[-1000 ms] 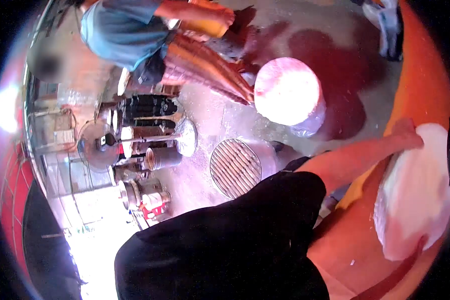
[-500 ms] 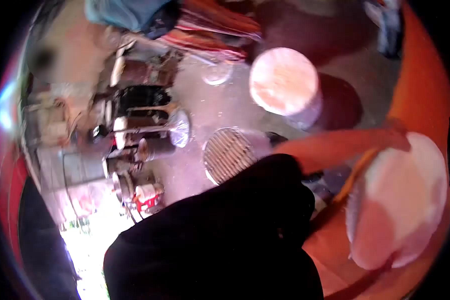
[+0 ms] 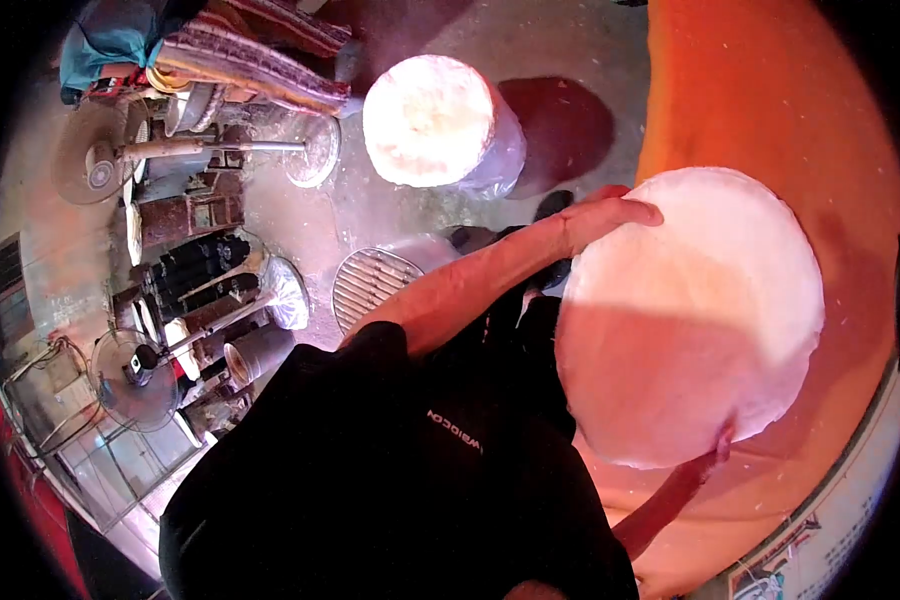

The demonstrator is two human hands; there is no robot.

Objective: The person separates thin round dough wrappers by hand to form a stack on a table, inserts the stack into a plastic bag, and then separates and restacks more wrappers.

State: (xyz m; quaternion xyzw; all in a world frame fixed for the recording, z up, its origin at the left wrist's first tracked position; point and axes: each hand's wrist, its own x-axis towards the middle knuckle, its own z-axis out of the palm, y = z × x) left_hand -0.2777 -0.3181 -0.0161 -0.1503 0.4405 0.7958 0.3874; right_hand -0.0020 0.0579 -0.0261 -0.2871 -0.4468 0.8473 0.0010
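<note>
A large round white disc (image 3: 690, 310) with a slightly uneven rim lies over the orange surface (image 3: 770, 120) at right, part of it in shadow. I cannot tell whether it is one sheet or a stack of thin ones. My left hand (image 3: 610, 215) grips its upper-left rim, thumb on top and the other fingers hidden beneath. At the lower edge my right hand (image 3: 718, 448) holds the rim, with a digit on top and the rest mostly hidden under the disc.
A tall round white stack (image 3: 430, 120), wrapped in clear plastic at its side, stands on the floor. Near my left forearm is a round slatted stool (image 3: 370, 285). Pedestal fans (image 3: 140, 370) and a metal bucket (image 3: 255, 352) stand at left, with striped cloth (image 3: 250, 55) at the top.
The view has swung and sharpened. The disc, earlier tilted and seen partly edge-on at the far right, now faces me more flatly and nearer the middle. Both hands stay on its rim.
</note>
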